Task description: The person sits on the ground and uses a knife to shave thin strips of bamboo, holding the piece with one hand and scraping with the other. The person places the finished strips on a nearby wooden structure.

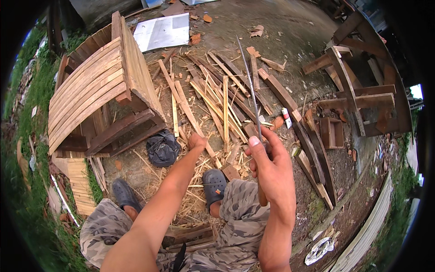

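My right hand (274, 165) is raised, closed around a machete (248, 75) with a wooden handle. Its long blade points up and away from me and shows nearly edge-on. Lower and to the left, my left hand (197, 141) is closed on a long light-brown wooden strip (185, 103), though its fingers are mostly hidden from view. Thin split sticks (225, 113) and darker lengths of wood lie heaped just beyond and between the two hands. A black plastic bag (163, 148) rests on the ground left of my left hand.
A slatted wooden structure (90, 86) stands at the left. Dark planks (317, 158) lie to the right, near a small wooden box (331, 133) and a timber frame (346, 86). A white tube (286, 118) and wood shavings (190, 204) litter the ground around my feet.
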`<control>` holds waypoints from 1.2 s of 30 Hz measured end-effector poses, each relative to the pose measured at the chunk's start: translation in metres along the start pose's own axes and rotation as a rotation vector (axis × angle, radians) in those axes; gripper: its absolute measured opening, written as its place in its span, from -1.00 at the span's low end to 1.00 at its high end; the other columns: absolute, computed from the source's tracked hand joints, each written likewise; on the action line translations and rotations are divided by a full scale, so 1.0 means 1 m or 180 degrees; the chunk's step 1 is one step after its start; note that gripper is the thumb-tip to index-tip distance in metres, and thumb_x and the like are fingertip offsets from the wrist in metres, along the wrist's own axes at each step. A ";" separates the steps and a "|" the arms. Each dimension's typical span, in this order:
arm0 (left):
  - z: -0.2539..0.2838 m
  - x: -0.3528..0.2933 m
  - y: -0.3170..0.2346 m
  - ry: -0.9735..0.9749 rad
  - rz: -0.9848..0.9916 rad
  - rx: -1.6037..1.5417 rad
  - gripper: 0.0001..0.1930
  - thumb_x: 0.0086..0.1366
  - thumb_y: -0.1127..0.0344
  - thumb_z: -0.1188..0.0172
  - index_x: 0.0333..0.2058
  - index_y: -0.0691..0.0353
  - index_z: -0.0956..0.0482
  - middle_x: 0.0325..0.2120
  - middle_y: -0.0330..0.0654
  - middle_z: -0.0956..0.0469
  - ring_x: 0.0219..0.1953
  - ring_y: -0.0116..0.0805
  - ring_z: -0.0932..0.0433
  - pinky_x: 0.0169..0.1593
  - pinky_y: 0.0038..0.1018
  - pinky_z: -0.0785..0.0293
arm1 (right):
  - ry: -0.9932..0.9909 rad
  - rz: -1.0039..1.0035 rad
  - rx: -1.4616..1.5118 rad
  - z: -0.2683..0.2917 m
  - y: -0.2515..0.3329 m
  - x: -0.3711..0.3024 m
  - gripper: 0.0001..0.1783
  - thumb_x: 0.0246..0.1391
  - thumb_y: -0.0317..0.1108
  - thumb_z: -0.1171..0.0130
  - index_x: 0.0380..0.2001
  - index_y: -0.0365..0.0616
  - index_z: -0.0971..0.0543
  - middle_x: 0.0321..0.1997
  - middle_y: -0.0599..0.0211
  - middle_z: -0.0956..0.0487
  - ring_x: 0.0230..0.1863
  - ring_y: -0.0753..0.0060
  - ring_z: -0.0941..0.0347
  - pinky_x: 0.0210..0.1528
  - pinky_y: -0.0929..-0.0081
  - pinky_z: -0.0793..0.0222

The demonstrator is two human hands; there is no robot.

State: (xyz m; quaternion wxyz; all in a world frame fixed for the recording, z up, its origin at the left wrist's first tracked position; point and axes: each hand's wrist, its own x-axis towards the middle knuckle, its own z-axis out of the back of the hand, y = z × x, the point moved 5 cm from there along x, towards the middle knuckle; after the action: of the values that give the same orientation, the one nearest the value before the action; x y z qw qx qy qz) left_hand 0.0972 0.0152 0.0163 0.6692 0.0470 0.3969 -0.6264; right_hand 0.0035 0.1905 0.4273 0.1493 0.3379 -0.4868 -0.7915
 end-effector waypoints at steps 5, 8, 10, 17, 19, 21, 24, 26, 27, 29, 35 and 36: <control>-0.001 0.019 0.005 0.0390 -0.0065 0.0009 -0.57 0.09 0.19 -0.36 -0.15 0.42 -0.61 -0.30 0.09 -0.67 -0.30 -0.01 -0.69 -0.17 -0.23 -0.62 | 0.0015 0.0031 0.0031 0.001 0.002 -0.001 -0.38 0.26 -0.14 -0.23 0.25 -0.29 -0.40 -0.35 0.40 -0.53 -0.39 0.64 -0.35 -0.34 0.58 -0.29; -0.004 0.027 0.004 0.0639 0.0197 -0.0284 -0.63 0.11 0.23 -0.30 -0.17 0.39 -0.64 -0.39 0.04 -0.67 -0.45 -0.15 -0.69 -0.27 -0.30 -0.62 | -0.0019 0.0043 0.0103 0.003 0.002 -0.001 -0.38 0.26 -0.15 -0.24 0.26 -0.28 -0.39 -0.35 0.41 -0.53 -0.38 0.66 -0.35 -0.34 0.60 -0.29; -0.006 0.028 0.001 0.0632 0.0261 -0.0472 -0.59 0.13 0.18 -0.28 -0.14 0.39 -0.62 -0.35 0.05 -0.66 -0.38 -0.13 -0.68 -0.22 -0.27 -0.59 | -0.0080 -0.0059 0.0066 0.005 0.000 -0.001 -0.37 0.26 -0.15 -0.24 0.27 -0.28 -0.39 -0.36 0.41 -0.52 -0.39 0.66 -0.35 -0.35 0.61 -0.28; 0.017 0.016 -0.017 0.0437 -0.0427 -0.1024 -0.62 0.14 0.10 -0.30 -0.26 0.31 -0.49 -0.37 0.04 -0.56 -0.30 -0.07 -0.56 -0.13 -0.23 -0.48 | 0.0037 0.0006 0.0039 0.010 0.000 -0.003 -0.37 0.26 -0.12 -0.22 0.26 -0.30 -0.40 -0.44 0.45 -0.50 -0.43 0.67 -0.34 -0.39 0.59 -0.26; 0.039 0.005 -0.029 0.0426 -0.0679 -0.1064 -0.57 0.14 0.08 -0.30 -0.18 0.31 -0.46 -0.33 0.04 -0.56 -0.27 -0.08 -0.57 -0.12 -0.23 -0.49 | 0.0075 0.0058 0.0063 0.010 0.000 -0.004 -0.37 0.25 -0.11 -0.22 0.25 -0.30 -0.41 -0.46 0.45 -0.49 -0.44 0.66 -0.34 -0.38 0.58 -0.26; 0.068 -0.018 -0.042 0.0341 -0.0943 -0.1202 -0.43 0.19 0.13 -0.28 0.06 0.34 -0.36 -0.28 0.01 -0.58 -0.25 -0.16 -0.60 -0.14 -0.24 -0.51 | 0.0100 0.0167 0.0159 0.009 0.000 -0.005 -0.37 0.24 -0.11 -0.23 0.24 -0.30 -0.41 -0.46 0.44 -0.50 -0.46 0.65 -0.34 -0.38 0.57 -0.26; 0.126 -0.073 -0.055 0.0421 -0.1548 -0.1914 -0.37 0.24 0.23 -0.23 0.22 0.35 -0.26 -0.24 -0.02 -0.59 -0.22 -0.22 -0.61 -0.14 -0.28 -0.52 | 0.0091 0.0346 0.0166 0.005 0.001 -0.006 -0.35 0.22 -0.09 -0.24 0.23 -0.32 -0.42 -0.47 0.45 -0.50 -0.47 0.64 -0.34 -0.39 0.56 -0.26; 0.169 -0.113 -0.056 0.0333 -0.1822 -0.1874 -0.41 0.30 0.33 -0.13 0.27 0.36 -0.23 -0.26 -0.06 -0.60 -0.25 -0.34 -0.60 -0.15 -0.37 -0.51 | 0.0139 0.0447 0.0139 -0.001 0.001 -0.007 -0.33 0.20 -0.08 -0.25 0.22 -0.34 -0.42 -0.49 0.46 -0.50 -0.48 0.63 -0.34 -0.39 0.56 -0.26; 0.187 -0.133 -0.053 0.0377 -0.1839 -0.2063 -0.43 0.31 0.35 -0.11 0.27 0.37 -0.24 -0.27 -0.08 -0.60 -0.25 -0.37 -0.60 -0.16 -0.40 -0.51 | 0.0197 0.0487 0.0131 -0.005 0.001 -0.008 -0.32 0.19 -0.07 -0.26 0.22 -0.35 -0.42 -0.50 0.46 -0.49 -0.47 0.64 -0.35 -0.39 0.56 -0.26; 0.220 -0.175 -0.049 0.0151 -0.2117 -0.2374 -0.50 0.34 0.42 -0.03 0.24 0.39 -0.28 -0.38 -0.16 -0.56 -0.33 -0.47 -0.55 -0.22 -0.49 -0.47 | 0.0272 0.0508 0.0035 -0.012 -0.001 -0.012 -0.30 0.15 -0.06 -0.29 0.16 -0.43 -0.45 -0.57 0.46 -0.47 -0.51 0.62 -0.36 -0.43 0.52 -0.28; 0.306 -0.276 -0.029 -0.0212 -0.2592 -0.3243 -0.57 0.38 0.41 0.09 0.20 0.34 -0.33 -0.55 -0.28 -0.44 -0.48 -0.55 -0.39 -0.35 -0.56 -0.36 | 0.1273 0.0540 0.0107 -0.042 0.001 -0.039 -0.56 0.09 -0.22 -0.39 -0.09 -0.34 -0.58 -0.63 0.51 -0.44 -0.69 0.65 -0.33 -0.67 0.56 -0.23; 0.318 -0.290 -0.027 -0.0245 -0.2731 -0.3425 -0.58 0.40 0.38 0.09 0.20 0.34 -0.33 -0.55 -0.28 -0.43 -0.49 -0.55 -0.38 -0.36 -0.56 -0.35 | 0.1546 0.0484 0.0204 -0.049 0.002 -0.047 -0.59 0.07 -0.26 -0.42 -0.11 -0.31 -0.59 -0.62 0.53 -0.45 -0.68 0.67 -0.33 -0.68 0.59 -0.24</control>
State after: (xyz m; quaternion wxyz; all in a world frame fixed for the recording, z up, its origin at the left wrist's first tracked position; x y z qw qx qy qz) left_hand 0.2525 0.0633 0.4159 0.3060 -0.4753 0.6121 -0.5530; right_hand 0.0705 0.1836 0.4329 0.3102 0.4851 -0.4856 -0.6578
